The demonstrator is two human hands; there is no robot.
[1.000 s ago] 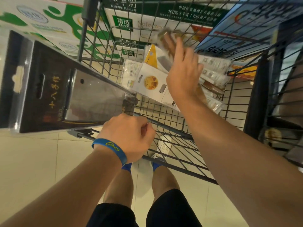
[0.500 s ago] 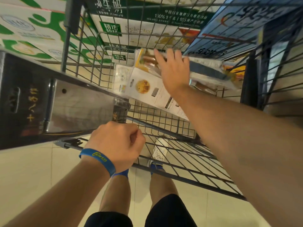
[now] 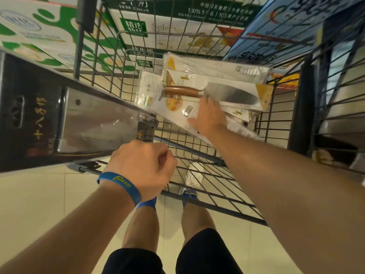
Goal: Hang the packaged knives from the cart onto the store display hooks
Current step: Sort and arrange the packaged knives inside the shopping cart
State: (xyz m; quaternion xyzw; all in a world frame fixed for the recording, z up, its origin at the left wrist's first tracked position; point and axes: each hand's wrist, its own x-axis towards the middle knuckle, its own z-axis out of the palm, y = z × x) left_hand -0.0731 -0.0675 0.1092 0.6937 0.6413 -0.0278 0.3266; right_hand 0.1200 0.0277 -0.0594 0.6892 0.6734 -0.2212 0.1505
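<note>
- L hand [image 3: 142,167] fisted tight on end of black knife pack [image 3: 59,119], held outside cart [image 3: 197,176], left side.
- R hand [image 3: 209,117] inside cart, fingers tucked under wood-handled knife pack [image 3: 217,89], gripping it atop other packs [image 3: 150,86].

A mirror-polished steel cleaver [image 3: 98,123] gleams under glossy clear plastic on matt black card, beside a dark painted metal wire cart [image 3: 77,56]. Inside, a packaged knife [image 3: 233,94] shows a smooth varnished wood handle and satin steel blade. Printed cardboard cartons [image 3: 39,32] and smooth floor tiles [image 3: 35,204] shine faintly.
</note>
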